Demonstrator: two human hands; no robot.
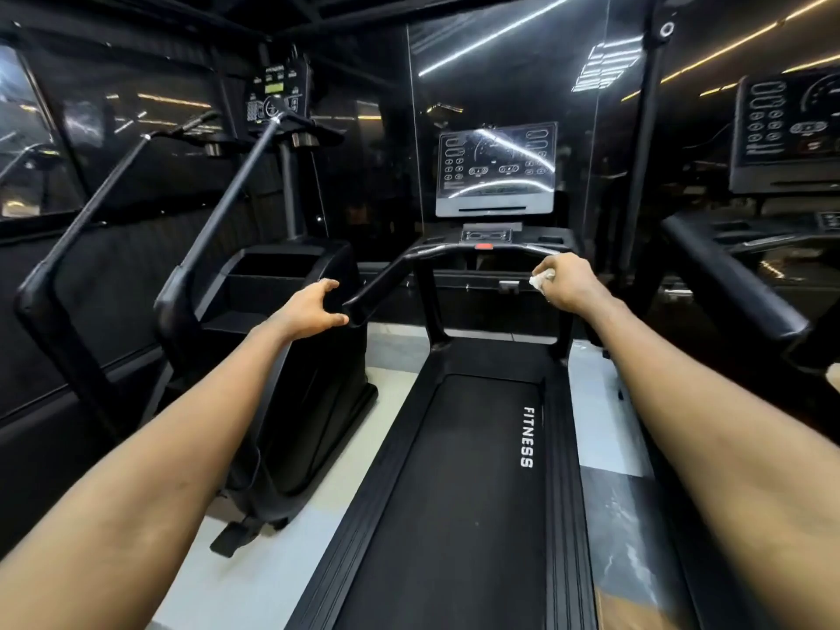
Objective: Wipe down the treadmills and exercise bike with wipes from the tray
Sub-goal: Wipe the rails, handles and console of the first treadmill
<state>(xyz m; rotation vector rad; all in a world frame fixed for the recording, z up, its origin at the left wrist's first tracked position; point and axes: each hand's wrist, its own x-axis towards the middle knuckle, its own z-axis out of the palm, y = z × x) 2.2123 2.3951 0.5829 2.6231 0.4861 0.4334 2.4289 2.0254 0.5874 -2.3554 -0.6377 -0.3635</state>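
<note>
I stand on a black treadmill (459, 470) whose belt reads FITNESS; its console screen (496, 168) faces me. My right hand (570, 281) grips a crumpled white wipe (542, 280) against the right side of the front handlebar (454, 252). My left hand (313, 306) reaches to the end of the left handrail (377, 288), fingers and thumb curved around its tip and touching it.
A black stair-climber machine (282, 311) with long side rails stands to the left. A second treadmill (750, 266) with its own console is on the right. Glass walls with light reflections lie ahead. Pale floor shows between the machines.
</note>
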